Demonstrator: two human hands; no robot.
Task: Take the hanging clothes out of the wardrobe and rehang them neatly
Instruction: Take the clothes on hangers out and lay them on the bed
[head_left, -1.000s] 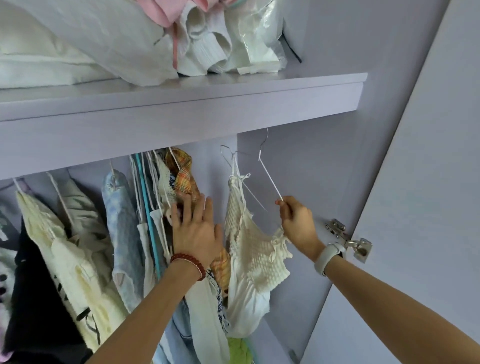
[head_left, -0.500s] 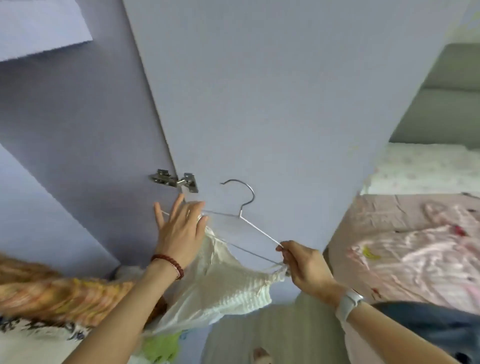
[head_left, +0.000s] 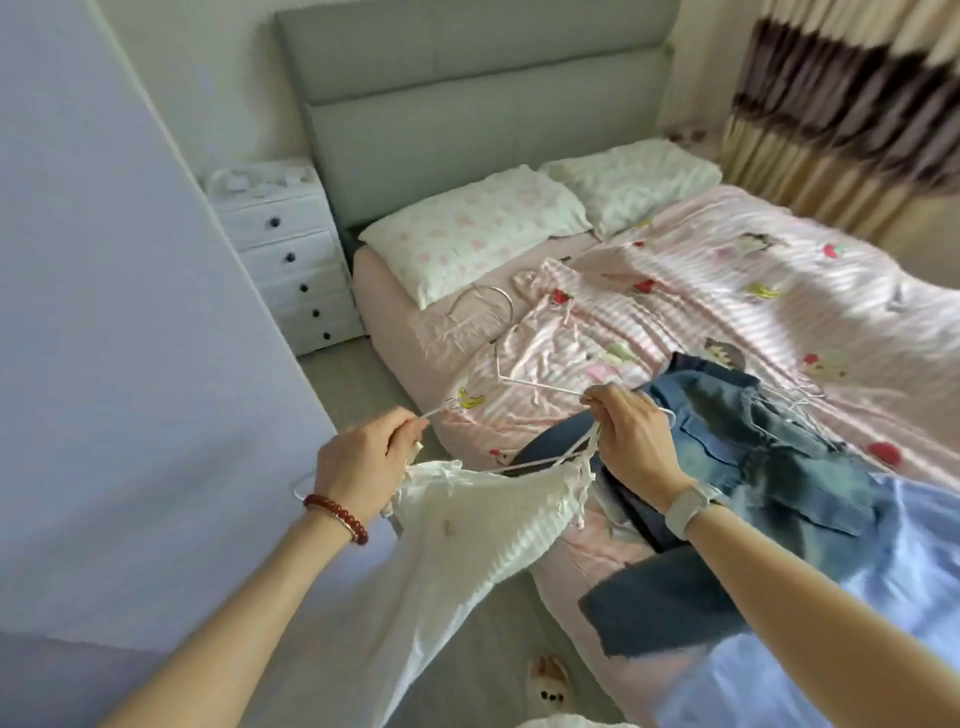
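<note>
Head view, step in hand: you are midway through the taking-out half of the task, with one garment off the rail and carried to the bed.
Head view, left hand: your left hand is curled tight around one end of the wire hanger and the top edge of the white top.
Head view, right hand: your right hand pinches the hanger's other end together with the top's thin straps.
Head view, where the garment is: the white top hangs between your hands, at the bed's near edge, its body drooping toward the floor.
Head view, on the bed: denim pieces and a pale blue garment lie heaped just beside your right hand; loose hangers lie near the pillow.
Head view, next move: judging by this, either lay the top down with the heap or reseat its straps evenly on the hanger; the straps look bunched at your right hand, so free them first.
Head view, wardrobe: only the lilac door shows at left.
</note>
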